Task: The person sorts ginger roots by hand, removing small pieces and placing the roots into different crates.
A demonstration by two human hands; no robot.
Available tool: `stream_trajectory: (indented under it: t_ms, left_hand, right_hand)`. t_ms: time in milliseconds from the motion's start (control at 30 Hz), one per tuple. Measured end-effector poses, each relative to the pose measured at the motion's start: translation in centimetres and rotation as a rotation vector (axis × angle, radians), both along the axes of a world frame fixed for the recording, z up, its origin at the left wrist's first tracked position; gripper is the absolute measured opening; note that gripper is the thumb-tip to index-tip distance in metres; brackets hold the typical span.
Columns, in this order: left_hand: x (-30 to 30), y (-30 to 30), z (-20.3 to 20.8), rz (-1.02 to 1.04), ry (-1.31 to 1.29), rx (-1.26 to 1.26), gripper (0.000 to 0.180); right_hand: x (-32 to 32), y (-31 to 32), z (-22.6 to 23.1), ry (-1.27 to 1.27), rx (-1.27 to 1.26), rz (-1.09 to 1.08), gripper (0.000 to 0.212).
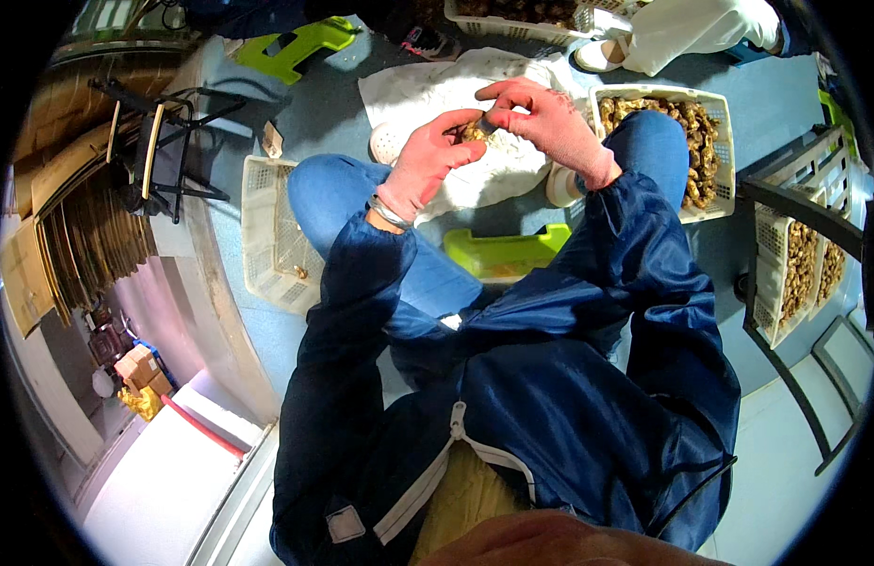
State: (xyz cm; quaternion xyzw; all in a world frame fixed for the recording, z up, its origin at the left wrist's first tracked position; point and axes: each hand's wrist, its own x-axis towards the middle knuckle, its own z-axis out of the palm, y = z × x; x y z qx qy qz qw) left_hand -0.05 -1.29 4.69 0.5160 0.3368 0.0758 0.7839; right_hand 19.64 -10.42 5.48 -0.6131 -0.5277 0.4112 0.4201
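Observation:
Both my hands wear pink gloves and meet over a white cloth (498,179) on the floor between my knees. My left hand (429,162) has its thumb and fingers around a small lumpy yellow-brown piece (473,132). Just to the right, my right hand (543,123) is closed in a pinch against that piece. A small greyish bit shows at its fingertips, too small to name. By my right knee stands a white plastic crate (725,141) full of similar brown lumpy pieces (703,156).
A white crate (258,226) with a few scraps sits beside my left knee. A green stool (508,253) is between my legs, another green stool (296,47) farther off. Filled crates (772,274) stand by a black metal frame (805,208) at right. Another person's leg (692,33) shows at the far right.

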Motion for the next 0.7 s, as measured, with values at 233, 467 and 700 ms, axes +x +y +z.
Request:
stream_trajectory:
  t_ms: [233,467,700]
  left_hand:
    - [0.0,-0.1,0.5,0.013,0.019,0.053,0.052]
    - [-0.1,-0.2,0.3,0.024,-0.003,0.026,0.05]
    - [0.2,-0.1,0.2,-0.004,0.031,0.007,0.05]
  right_hand:
    - [-0.3,0.1,0.6,0.013,-0.008,-0.02,0.017]
    - [0.1,0.3,0.8,0.019,0.007,-0.081,0.022]
    - [0.5,0.4,0.1,-0.077,0.066,-0.096,0.023]
